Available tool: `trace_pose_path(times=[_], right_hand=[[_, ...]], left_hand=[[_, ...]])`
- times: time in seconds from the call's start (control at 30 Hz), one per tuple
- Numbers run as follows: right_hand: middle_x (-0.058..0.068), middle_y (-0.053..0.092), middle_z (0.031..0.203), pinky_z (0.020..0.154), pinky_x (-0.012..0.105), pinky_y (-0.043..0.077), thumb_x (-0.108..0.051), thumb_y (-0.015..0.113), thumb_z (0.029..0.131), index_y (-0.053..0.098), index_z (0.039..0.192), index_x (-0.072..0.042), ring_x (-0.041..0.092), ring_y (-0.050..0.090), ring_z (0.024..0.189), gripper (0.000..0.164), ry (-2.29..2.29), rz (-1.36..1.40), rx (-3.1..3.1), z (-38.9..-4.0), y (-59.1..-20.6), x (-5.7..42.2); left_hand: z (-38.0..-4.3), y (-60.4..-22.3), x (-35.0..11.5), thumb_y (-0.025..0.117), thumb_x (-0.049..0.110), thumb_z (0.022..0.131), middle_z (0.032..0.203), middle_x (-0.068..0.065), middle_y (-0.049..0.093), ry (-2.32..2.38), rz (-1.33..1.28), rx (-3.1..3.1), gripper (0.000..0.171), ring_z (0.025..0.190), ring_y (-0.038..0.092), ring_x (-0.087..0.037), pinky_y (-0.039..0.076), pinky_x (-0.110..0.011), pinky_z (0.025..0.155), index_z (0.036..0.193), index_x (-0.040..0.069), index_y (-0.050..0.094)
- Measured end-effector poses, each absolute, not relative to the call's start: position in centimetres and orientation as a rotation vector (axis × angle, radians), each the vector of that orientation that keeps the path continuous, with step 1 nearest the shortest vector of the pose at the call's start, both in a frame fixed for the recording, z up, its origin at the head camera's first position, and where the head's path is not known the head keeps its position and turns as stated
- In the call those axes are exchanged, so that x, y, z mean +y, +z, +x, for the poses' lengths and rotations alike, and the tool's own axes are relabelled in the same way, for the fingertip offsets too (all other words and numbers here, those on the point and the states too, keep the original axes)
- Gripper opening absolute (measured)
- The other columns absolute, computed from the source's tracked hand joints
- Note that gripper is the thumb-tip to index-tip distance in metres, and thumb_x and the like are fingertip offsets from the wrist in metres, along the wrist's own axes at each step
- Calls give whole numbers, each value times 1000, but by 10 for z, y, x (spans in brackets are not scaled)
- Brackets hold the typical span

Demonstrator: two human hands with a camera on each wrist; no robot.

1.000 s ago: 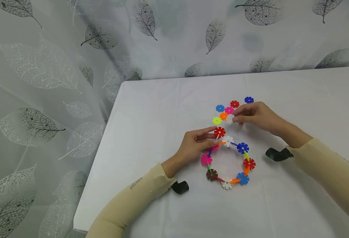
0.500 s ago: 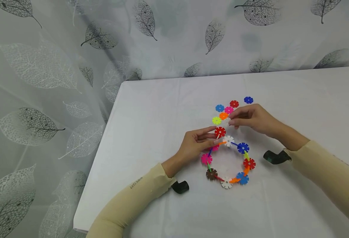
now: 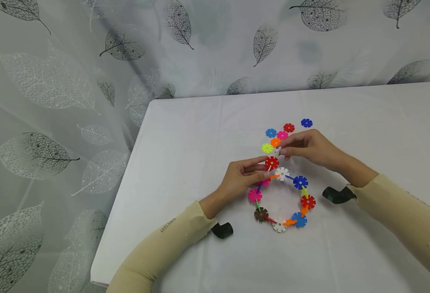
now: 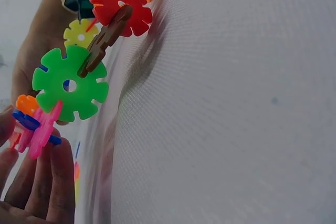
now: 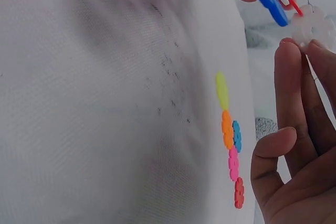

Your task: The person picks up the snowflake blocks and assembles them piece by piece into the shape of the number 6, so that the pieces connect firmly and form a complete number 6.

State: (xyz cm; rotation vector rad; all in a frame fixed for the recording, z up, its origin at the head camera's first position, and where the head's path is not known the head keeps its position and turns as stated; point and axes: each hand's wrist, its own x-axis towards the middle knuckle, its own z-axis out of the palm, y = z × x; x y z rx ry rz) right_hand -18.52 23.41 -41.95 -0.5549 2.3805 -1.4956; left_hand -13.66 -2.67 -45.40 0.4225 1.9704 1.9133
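Slotted plastic flower discs are joined edge to edge into a ring, with a red disc (image 3: 271, 162) at its upper left. My left hand (image 3: 242, 175) pinches the ring beside that disc; in the left wrist view its fingers hold around a pink disc (image 4: 42, 129), below a green disc (image 4: 70, 85). Between thumb and fingers, my right hand (image 3: 313, 150) pinches a white disc (image 5: 315, 27). That disc is seen nearly edge-on in the head view, just above the red disc. Whether the two touch I cannot tell.
Loose discs lie on the white table (image 3: 185, 142) beyond the hands: yellow (image 3: 267, 148), orange (image 3: 275, 142), light blue (image 3: 271, 133), pink (image 3: 282, 135), red (image 3: 289, 127) and dark blue (image 3: 306, 123). A leaf-patterned curtain (image 3: 215, 44) hangs behind the table.
My right hand has moved left and slightly nearer with the white disc, which has turned from face-on to nearly edge-on by the red disc. The left hand stays on the ring.
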Motion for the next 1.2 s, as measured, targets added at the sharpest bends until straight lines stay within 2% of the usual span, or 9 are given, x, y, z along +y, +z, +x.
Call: trace_pose_path(times=[0.2,0.3,0.5,0.77,1.0,1.2], right_hand=[[9,77,100,78,36,55,-26,66,101,70,127,-3,18,72,98,35,-1426,-487,2375,-182,-415,229],[8,77,100,80,38,54,-31,67,100,70,127,-4,18,72,99,38,-1395,-441,2395,-178,-410,225],[6,77,100,80,40,53,-36,67,99,70,127,-5,21,70,104,42,-1368,-372,2410,-174,-406,220],[8,77,98,74,36,50,-38,68,98,72,116,-3,15,72,94,39,-1414,-296,2376,-170,-408,217],[6,77,99,76,36,51,-37,69,97,73,111,-3,21,68,95,37,-1436,-262,2363,-168,-411,218],[7,77,98,73,36,50,-36,69,98,74,108,-5,17,71,94,34,-1445,-302,2350,-169,-414,219]], left_hand=[[-136,-453,-28,75,13,93,116,-4,74,1902,436,1966,47,102,72,-15,57,-31,86,139,15,64],[-136,-452,-28,75,14,93,123,-2,72,1877,445,1990,47,102,72,-14,57,-30,87,139,16,65],[-135,-453,-25,77,13,91,117,-2,74,1876,452,2039,46,97,73,-13,57,-29,85,136,14,66],[-133,-453,-23,79,12,90,112,-4,75,1890,421,2084,44,95,73,-14,57,-27,83,132,13,69],[-133,-454,-24,79,12,89,113,-6,75,1894,415,2079,44,94,73,-14,57,-27,82,132,14,70],[-133,-456,-24,79,12,89,111,-7,75,1880,410,2075,45,92,73,-14,57,-28,80,133,14,69]])
